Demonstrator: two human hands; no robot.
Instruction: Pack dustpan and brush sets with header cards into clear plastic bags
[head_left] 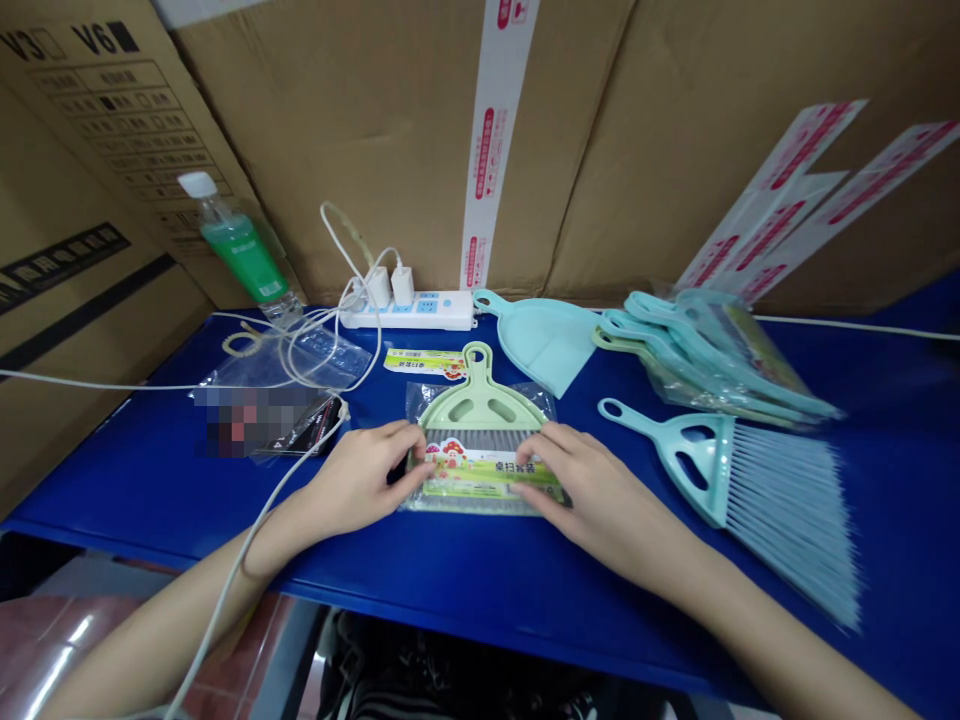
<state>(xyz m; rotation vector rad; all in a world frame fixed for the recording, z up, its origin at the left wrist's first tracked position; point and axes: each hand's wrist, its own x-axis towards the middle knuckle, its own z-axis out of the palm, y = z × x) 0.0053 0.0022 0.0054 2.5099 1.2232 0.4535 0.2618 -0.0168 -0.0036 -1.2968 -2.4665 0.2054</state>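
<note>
A light green hand broom and dustpan set (480, 408) lies flat on the blue table in a transparent plastic bag, its handle pointing away from me. A printed card label (465, 465) with red mushrooms crosses its grey bristles. My left hand (367, 470) grips the left edge of the package between thumb and fingers. On the opposite side, my right hand (581, 485) has its fingers curled over the label's right end and its thumb at the near right edge. Both hands partly cover the package edges.
A loose blue brush (694, 465) lies right, near a blue dustpan (547, 335) and several bagged sets (720, 350). A power strip (442, 312), white cables, a green-labelled bottle (244, 250) and a loose label (424, 361) lie behind and left. Cardboard (375, 130) walls the back.
</note>
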